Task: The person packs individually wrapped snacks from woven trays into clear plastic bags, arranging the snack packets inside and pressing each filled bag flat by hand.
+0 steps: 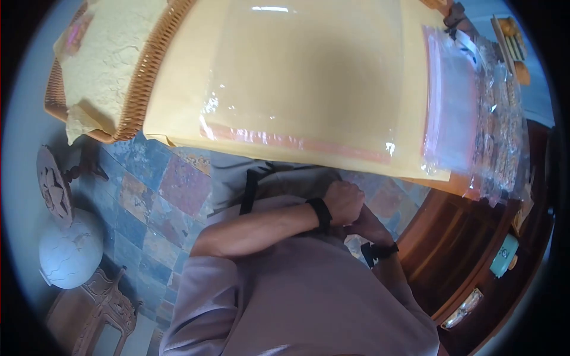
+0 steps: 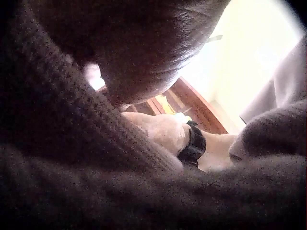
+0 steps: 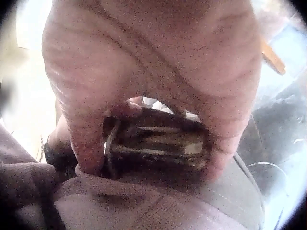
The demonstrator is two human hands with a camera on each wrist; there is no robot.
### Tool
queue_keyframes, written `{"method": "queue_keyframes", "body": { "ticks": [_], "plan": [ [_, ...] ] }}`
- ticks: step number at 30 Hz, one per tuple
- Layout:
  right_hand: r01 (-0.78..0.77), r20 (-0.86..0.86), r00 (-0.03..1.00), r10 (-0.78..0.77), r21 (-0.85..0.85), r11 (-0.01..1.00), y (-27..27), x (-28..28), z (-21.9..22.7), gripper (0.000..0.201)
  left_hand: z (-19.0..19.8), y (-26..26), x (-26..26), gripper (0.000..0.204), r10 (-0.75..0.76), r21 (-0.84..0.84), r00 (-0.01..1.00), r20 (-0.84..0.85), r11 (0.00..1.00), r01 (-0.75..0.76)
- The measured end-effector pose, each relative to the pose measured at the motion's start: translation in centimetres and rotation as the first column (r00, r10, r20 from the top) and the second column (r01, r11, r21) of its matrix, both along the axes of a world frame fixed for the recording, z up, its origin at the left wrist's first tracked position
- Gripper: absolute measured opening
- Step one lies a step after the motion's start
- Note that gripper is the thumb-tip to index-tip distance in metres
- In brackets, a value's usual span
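Observation:
At the waist, against the purple-grey shirt [image 1: 297, 285], the two hands meet. The left hand [image 1: 346, 203] lies with its fingers bent in the head view; whatever is under them is hidden. Close beside it, the right hand [image 1: 368, 227] is partly covered. In the right wrist view, the thumb and fingers of the right hand [image 3: 148, 62] grip both ends of a dark, glossy object [image 3: 163, 146] in front of the shirt. The left wrist view shows the left hand [image 2: 139, 48] in shadow, close to fabric, with the right hand [image 2: 160, 132] beyond it.
A table with a yellow cover [image 1: 178, 118] stands ahead, bearing a lined wicker basket [image 1: 139, 95] at left and clear plastic packs [image 1: 502, 130] at right. A wooden cabinet [image 1: 439, 249] is at the right; a pale round pot [image 1: 71, 249] stands at the left.

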State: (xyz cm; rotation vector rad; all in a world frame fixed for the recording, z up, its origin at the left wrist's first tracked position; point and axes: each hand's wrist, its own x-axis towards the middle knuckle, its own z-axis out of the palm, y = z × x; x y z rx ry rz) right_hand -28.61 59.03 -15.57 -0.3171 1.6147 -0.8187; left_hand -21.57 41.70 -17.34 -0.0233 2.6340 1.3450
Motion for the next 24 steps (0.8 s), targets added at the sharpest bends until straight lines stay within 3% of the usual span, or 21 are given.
{"method": "queue_keyframes", "body": {
  "ticks": [2, 3, 4, 6, 7, 9, 10, 11, 13, 14, 15, 17, 18, 19, 21, 22, 23, 24],
  "plan": [
    [-0.006, -0.051, 0.999, 0.004, -0.046, 0.999, -0.1, -0.2, -0.3, 0.057, -0.3, 0.3, -0.1, 0.019, -0.007, -0.012, 1.000, 0.006, 1.000, 0.007],
    [-0.044, -0.230, 0.973, 0.028, -0.065, 0.997, 0.2, -0.1, -1.4, 0.051, -0.4, 0.4, -0.1, 0.018, -0.017, -0.009, 1.000, -0.007, 1.000, 0.017],
    [-0.053, -0.237, 0.971, 0.033, -0.078, 0.996, 0.4, -0.3, -2.1, 0.051, -0.5, 0.4, -0.1, 0.017, -0.026, -0.009, 0.999, -0.022, 1.000, 0.026],
    [-0.068, -0.458, 0.889, 0.007, -0.115, 0.991, -0.1, -0.9, -2.5, 0.059, -0.7, 0.0, 0.0, 0.017, -0.041, -0.013, 0.999, -0.031, 0.999, 0.041],
    [-0.076, -0.462, 0.887, 0.008, -0.128, 0.989, -0.2, -1.4, -2.4, 0.059, -0.7, -0.2, 0.1, 0.017, -0.065, -0.004, 0.997, -0.034, 0.998, 0.065],
    [-0.199, -0.476, 0.845, 0.244, 0.143, 0.969, -1.5, -2.1, 0.2, 0.057, -0.3, -0.5, 0.7, 0.018, -0.050, -0.012, 0.997, -0.061, 0.999, 0.050],
    [-0.201, -0.480, 0.844, 0.240, 0.131, 0.971, -2.3, -2.4, 1.6, 0.057, 0.0, -1.0, 0.9, 0.019, -0.044, -0.005, 0.995, -0.085, 0.999, 0.044],
    [-0.291, -0.475, 0.824, 0.309, 0.113, 0.950, -3.3, -2.7, 3.3, 0.058, 1.4, -2.1, 1.2, 0.019, -0.044, -0.019, 0.995, -0.087, 0.999, 0.042],
    [-0.445, -0.497, 0.749, 0.438, 0.112, 0.888, -5.2, -3.2, 6.9, 0.060, 7.3, -5.6, 2.2, 0.021, -0.114, 0.116, 0.988, -0.101, 0.985, 0.126],
    [-0.446, -0.502, 0.748, 0.433, 0.103, 0.889, -6.4, -3.4, 9.2, 0.060, 10.5, -7.6, 2.8, 0.021, -0.097, 0.218, 0.990, -0.100, 0.969, 0.117],
    [-0.507, -0.490, 0.748, 0.447, 0.014, 0.862, -7.7, -3.5, 11.5, 0.061, 13.3, -9.7, 3.5, 0.020, -0.080, 0.315, 0.992, -0.097, 0.943, 0.107],
    [-0.599, -0.467, 0.759, 0.455, -0.225, 0.768, -8.6, -4.1, 12.7, 0.063, 16.4, -13.0, 5.3, 0.015, 0.071, 0.353, 0.946, -0.315, 0.934, 0.047],
    [-0.605, -0.475, 0.755, 0.452, -0.239, 0.760, -9.1, -4.1, 13.1, 0.063, 18.2, -15.4, 5.9, 0.011, 0.114, 0.317, 0.936, -0.334, 0.948, -0.002],
    [-0.552, -0.458, 0.806, 0.375, -0.352, 0.755, -9.7, -4.1, 13.8, 0.059, 20.0, -17.9, 6.3, 0.008, 0.157, 0.279, 0.922, -0.354, 0.959, -0.056],
    [-0.411, -0.463, 0.875, 0.143, -0.554, 0.724, -11.5, -3.4, 14.6, 0.038, 23.2, -22.0, 6.8, 0.009, 0.356, 0.329, 0.922, -0.155, 0.898, -0.291],
    [-0.416, -0.459, 0.877, 0.143, -0.577, 0.702, -12.2, -3.3, 14.0, 0.038, 23.5, -24.2, 6.5, 0.010, 0.451, 0.216, 0.881, -0.144, 0.883, -0.416],
    [-0.425, -0.621, 0.782, -0.053, -0.594, 0.683, -12.9, -3.2, 13.2, 0.031, 23.4, -26.5, 6.1, 0.009, 0.480, 0.157, 0.836, -0.265, 0.877, -0.454],
    [-0.428, -0.729, 0.634, -0.257, -0.608, 0.668, -13.6, -3.1, 12.7, 0.025, 23.1, -28.8, 5.6, 0.011, 0.555, 0.210, 0.800, -0.228, 0.830, -0.516]
  ]
}}
